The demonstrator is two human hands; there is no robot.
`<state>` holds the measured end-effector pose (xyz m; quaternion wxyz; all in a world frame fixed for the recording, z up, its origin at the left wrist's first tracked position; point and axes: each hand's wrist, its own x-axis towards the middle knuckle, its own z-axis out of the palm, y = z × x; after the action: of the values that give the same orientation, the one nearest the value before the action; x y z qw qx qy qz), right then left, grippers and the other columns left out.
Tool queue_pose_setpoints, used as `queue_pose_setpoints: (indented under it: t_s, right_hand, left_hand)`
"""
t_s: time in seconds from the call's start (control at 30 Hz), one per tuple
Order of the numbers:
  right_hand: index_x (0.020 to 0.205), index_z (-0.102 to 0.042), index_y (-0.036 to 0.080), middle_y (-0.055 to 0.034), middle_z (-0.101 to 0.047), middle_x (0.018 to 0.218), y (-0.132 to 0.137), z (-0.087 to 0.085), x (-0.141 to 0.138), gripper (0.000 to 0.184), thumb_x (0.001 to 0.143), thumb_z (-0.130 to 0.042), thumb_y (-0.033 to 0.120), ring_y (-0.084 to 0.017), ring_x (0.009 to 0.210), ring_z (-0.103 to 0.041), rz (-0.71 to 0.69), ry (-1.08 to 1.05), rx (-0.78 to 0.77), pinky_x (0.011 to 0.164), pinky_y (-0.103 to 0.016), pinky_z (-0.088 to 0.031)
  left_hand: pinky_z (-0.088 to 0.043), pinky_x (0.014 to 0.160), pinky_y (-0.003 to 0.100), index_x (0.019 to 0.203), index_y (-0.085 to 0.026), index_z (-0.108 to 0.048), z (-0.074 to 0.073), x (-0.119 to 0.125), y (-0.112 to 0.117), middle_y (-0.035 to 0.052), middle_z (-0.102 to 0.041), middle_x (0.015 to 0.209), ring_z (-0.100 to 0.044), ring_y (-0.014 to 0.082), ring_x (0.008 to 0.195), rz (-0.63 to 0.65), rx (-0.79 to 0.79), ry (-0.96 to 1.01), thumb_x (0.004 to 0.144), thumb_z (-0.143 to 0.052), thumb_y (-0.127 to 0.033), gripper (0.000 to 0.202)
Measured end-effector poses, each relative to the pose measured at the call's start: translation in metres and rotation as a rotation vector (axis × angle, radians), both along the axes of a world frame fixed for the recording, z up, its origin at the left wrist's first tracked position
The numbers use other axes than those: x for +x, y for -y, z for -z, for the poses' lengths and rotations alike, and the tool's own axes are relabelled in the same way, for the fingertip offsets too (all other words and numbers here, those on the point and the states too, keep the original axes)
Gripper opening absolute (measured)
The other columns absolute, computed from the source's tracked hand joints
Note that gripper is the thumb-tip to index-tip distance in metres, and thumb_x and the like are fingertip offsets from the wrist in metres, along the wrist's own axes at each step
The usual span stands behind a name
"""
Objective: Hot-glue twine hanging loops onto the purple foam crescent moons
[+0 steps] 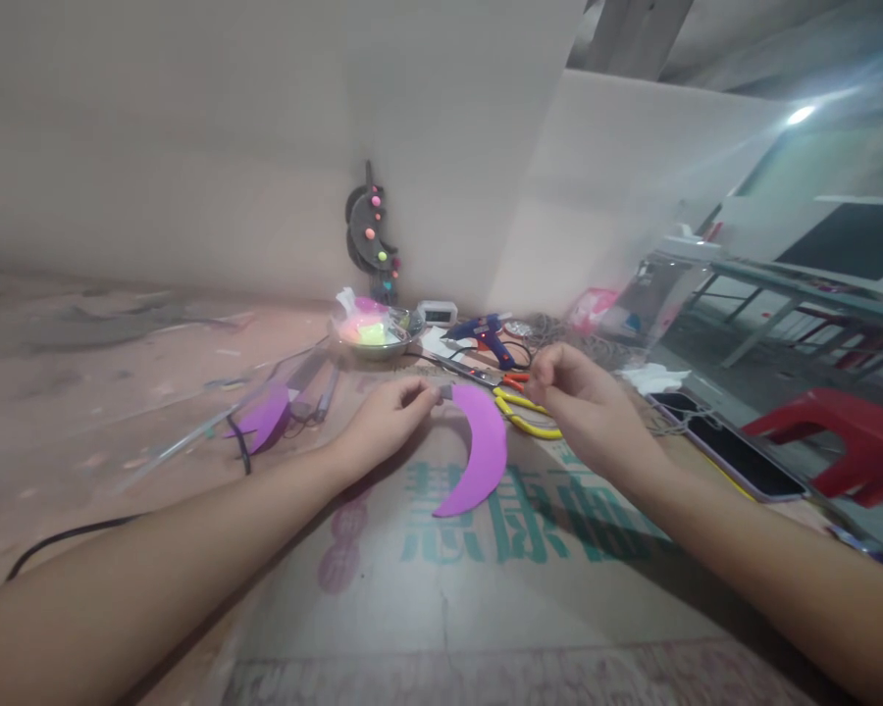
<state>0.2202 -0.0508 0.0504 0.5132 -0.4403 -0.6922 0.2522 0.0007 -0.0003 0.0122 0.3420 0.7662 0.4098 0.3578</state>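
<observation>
My left hand (393, 420) pinches the grey tip at the upper end of a purple crescent-shaped cutout (491, 451). The cutout curves down over a printed cardboard sheet (383, 608). To the right, my right hand (589, 407) is raised with thumb and fingers pressed together; anything between them is too small to make out. Just left of that hand lie a tool with yellow handles (534, 428) and another with orange handles (513, 378).
Behind the hands are a bowl of colourful bits (372, 338), a small clock (438, 314) and a blue glue gun (486, 335). More purple pieces (269, 422) lie left. At right are a phone (743, 451) and a red stool (846, 441). A dark crescent decoration (368, 230) stands against the wall.
</observation>
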Motion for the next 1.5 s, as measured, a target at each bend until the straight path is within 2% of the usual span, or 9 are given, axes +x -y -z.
queue_pose_setpoints:
  t_s: [0.07, 0.13, 0.33, 0.57, 0.73, 0.87, 1.07, 1.3, 1.5]
  right_hand:
    - [0.084, -0.054, 0.021, 0.0003, -0.053, 0.077, 0.004, 0.0, -0.003, 0.002, 0.084, -0.055, 0.021, -0.012, 0.065, -0.049, -0.007, 0.153, 0.002, 0.058, -0.026, -0.041]
    - [0.09, -0.061, 0.022, -0.0023, -0.062, 0.081, 0.008, 0.003, -0.006, 0.008, 0.087, -0.053, 0.021, -0.014, 0.07, -0.056, -0.042, 0.377, 0.088, 0.063, -0.028, -0.045]
    - [0.084, -0.067, 0.021, -0.0031, -0.069, 0.076, 0.007, 0.031, -0.009, 0.019, 0.093, -0.05, 0.024, -0.015, 0.071, -0.06, -0.159, 0.732, 0.411, 0.066, -0.028, -0.046]
    - [0.12, -0.06, 0.019, -0.009, -0.063, 0.126, 0.009, 0.037, -0.017, 0.033, 0.094, -0.043, 0.012, -0.021, 0.099, -0.058, -0.208, 0.991, 0.57, 0.083, -0.037, -0.047]
    - [0.105, -0.065, 0.019, -0.01, -0.062, 0.125, 0.008, 0.041, -0.02, 0.022, 0.093, -0.047, 0.016, -0.022, 0.094, -0.058, -0.174, 1.048, 0.605, 0.079, -0.037, -0.046]
    - [0.09, -0.064, 0.02, -0.0078, -0.068, 0.108, 0.007, 0.043, -0.021, 0.018, 0.093, -0.047, 0.015, -0.019, 0.092, -0.06, -0.211, 0.854, 0.511, 0.078, -0.033, -0.048]
    - [0.082, -0.06, 0.02, -0.0017, -0.065, 0.072, 0.017, 0.012, -0.016, 0.016, 0.092, -0.047, 0.019, -0.012, 0.063, -0.058, -0.221, 0.649, 0.206, 0.059, -0.023, -0.045]
    - [0.081, -0.063, 0.019, -0.0014, -0.064, 0.07, 0.016, -0.036, 0.012, 0.023, 0.092, -0.049, 0.032, -0.013, 0.061, -0.056, 0.055, 0.704, 0.137, 0.055, -0.025, -0.039]
    - [0.083, -0.065, 0.02, -0.0038, -0.067, 0.077, 0.004, -0.051, 0.034, 0.012, 0.087, -0.059, 0.03, -0.018, 0.071, -0.061, 0.185, 0.528, 0.098, 0.066, -0.031, -0.045]
  left_hand:
    - [-0.035, 0.061, 0.024, 0.07, -0.017, -0.055, 0.001, 0.0, -0.001, -0.0015, -0.055, 0.066, -0.049, 0.0135, 0.065, -0.008, 0.001, 0.019, 0.09, -0.043, -0.033, 0.028]
    - [-0.035, 0.062, 0.024, 0.07, -0.017, -0.054, 0.003, -0.001, -0.002, -0.0015, -0.055, 0.067, -0.049, 0.0135, 0.066, -0.014, 0.006, 0.034, 0.09, -0.043, -0.034, 0.029]
    - [-0.037, 0.064, 0.024, 0.071, -0.017, -0.054, 0.007, 0.0, -0.004, -0.0009, -0.056, 0.068, -0.051, 0.0148, 0.07, 0.0, 0.05, 0.028, 0.089, -0.043, -0.036, 0.029]
    - [-0.039, 0.065, 0.025, 0.073, -0.017, -0.057, 0.009, 0.001, -0.006, -0.0006, -0.057, 0.069, -0.052, 0.0146, 0.069, 0.021, 0.069, 0.039, 0.089, -0.044, -0.034, 0.027]
    - [-0.037, 0.063, 0.025, 0.071, -0.016, -0.056, 0.009, 0.001, -0.005, -0.0008, -0.055, 0.068, -0.05, 0.0141, 0.068, 0.032, 0.077, 0.027, 0.089, -0.044, -0.033, 0.028]
    - [-0.037, 0.064, 0.025, 0.071, -0.016, -0.057, 0.009, 0.002, -0.005, -0.0012, -0.056, 0.068, -0.051, 0.0138, 0.068, 0.031, 0.08, 0.029, 0.089, -0.044, -0.033, 0.027]
    - [-0.037, 0.064, 0.025, 0.073, -0.016, -0.059, 0.01, 0.001, -0.006, 0.0, -0.059, 0.071, -0.053, 0.0153, 0.071, 0.007, 0.061, 0.006, 0.089, -0.045, -0.036, 0.029]
    - [-0.038, 0.069, 0.026, 0.081, -0.017, -0.063, 0.01, -0.001, -0.006, 0.0007, -0.062, 0.076, -0.056, 0.0165, 0.074, 0.022, 0.038, 0.007, 0.09, -0.045, -0.037, 0.028]
    - [-0.037, 0.065, 0.026, 0.077, -0.017, -0.059, 0.011, -0.001, -0.006, -0.0001, -0.058, 0.072, -0.053, 0.0158, 0.071, 0.011, 0.023, 0.012, 0.09, -0.045, -0.038, 0.028]
